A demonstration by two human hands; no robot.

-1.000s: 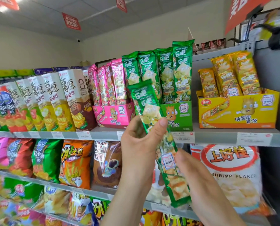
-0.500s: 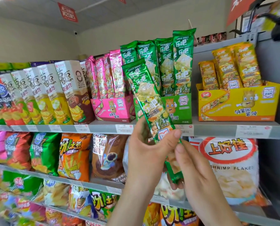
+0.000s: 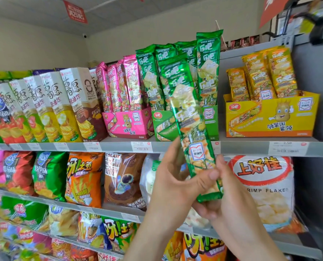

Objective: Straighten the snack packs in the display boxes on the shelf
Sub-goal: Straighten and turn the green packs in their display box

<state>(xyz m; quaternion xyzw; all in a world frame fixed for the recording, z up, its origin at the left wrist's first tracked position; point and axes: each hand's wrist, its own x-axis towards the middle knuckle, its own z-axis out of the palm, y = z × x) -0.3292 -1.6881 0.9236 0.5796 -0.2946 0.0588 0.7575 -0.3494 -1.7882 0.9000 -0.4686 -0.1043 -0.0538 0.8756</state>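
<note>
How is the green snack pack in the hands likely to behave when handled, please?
Probably light and stiff: the green snack pack stands up though the left hand and right hand grip only its bottom end. Its glossy film looks slippery. Tall and narrow, it may tip in the green box.

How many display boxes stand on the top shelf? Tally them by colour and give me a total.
Pink display box: 1
Green display box: 1
Yellow display box: 1
Total: 3
Not counted: the green snack pack held by the left hand and right hand.
</note>
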